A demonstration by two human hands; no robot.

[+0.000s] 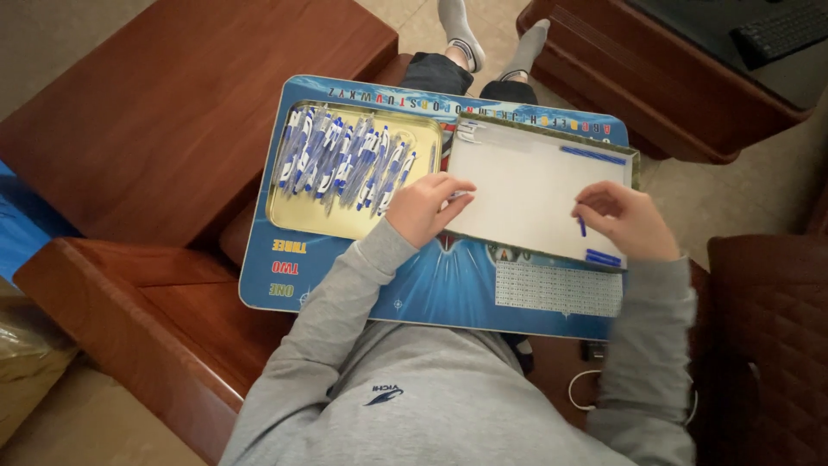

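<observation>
Right hand (628,220) fingers pinching small blue cap (582,227), left hand (427,207) curled, perhaps on pen

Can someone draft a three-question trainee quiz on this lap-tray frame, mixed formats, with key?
1. True or false: the left hand rests at the left edge of the shallow white rectangular tray.
2. Multiple choice: the heap of blue-and-white pens lies in A) the gold-coloured metal tin, B) the white tray, C) the reddish-brown wooden side table.
3. Fill in: the right hand pinches a small ____ coloured piece over the white tray.

Key: 1 true; 2 A; 3 blue. Both containers sit on the blue printed lap board.
</observation>
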